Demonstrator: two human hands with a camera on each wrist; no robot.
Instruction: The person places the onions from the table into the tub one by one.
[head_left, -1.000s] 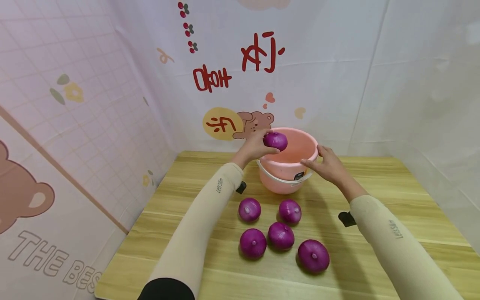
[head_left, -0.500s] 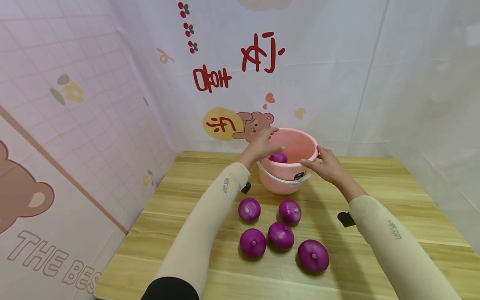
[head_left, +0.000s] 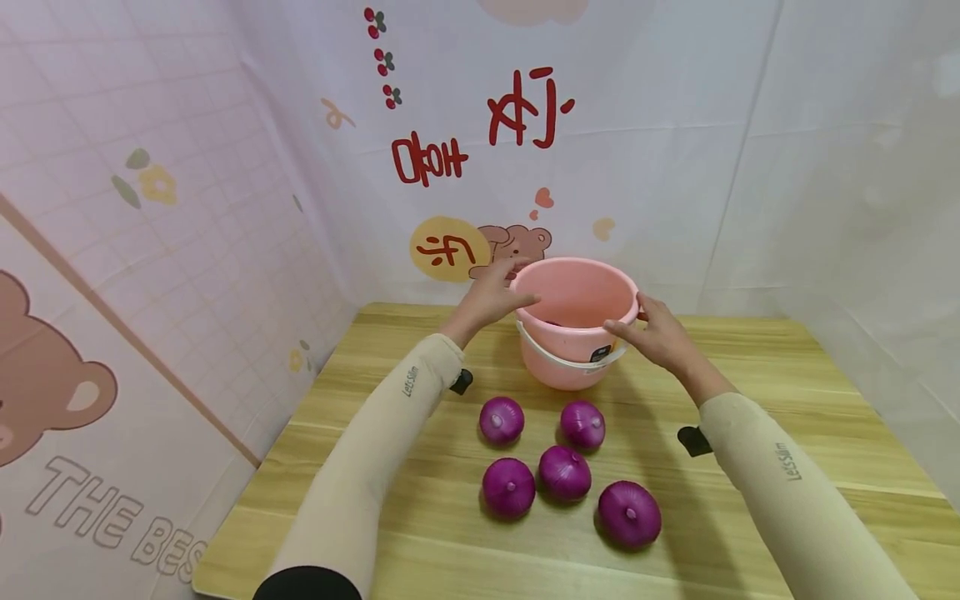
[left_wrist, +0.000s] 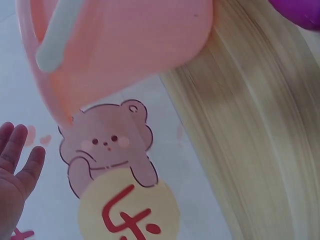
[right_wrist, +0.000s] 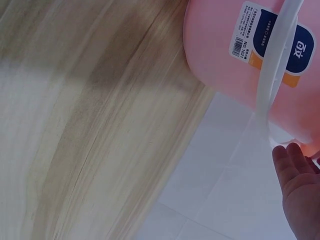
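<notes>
A pink bucket point(head_left: 567, 357) with a white handle stands upright toward the back of the table. Beside its left rim is my left hand point(head_left: 491, 294), empty, thumb and fingers spread apart; the left wrist view shows these fingers point(left_wrist: 34, 162) away from the pink wall. My right hand point(head_left: 654, 332) holds the bucket's right rim, with the thumb at the front and the fingers around the outside. Just a sliver of a purple onion point(head_left: 552, 323) shows inside the bucket, the rest hidden by the front wall. In front lie several purple onions point(head_left: 565, 473).
The wood-grain table point(head_left: 420, 533) carries the onions in a loose group between my forearms. Close behind the bucket hangs a white printed cloth backdrop point(head_left: 660, 167), and another printed sheet point(head_left: 187, 275) borders the left side.
My left hand has let go of an onion, which has dropped into the bucket, and has drawn back left to the rim. The right hand stays at the rim.
</notes>
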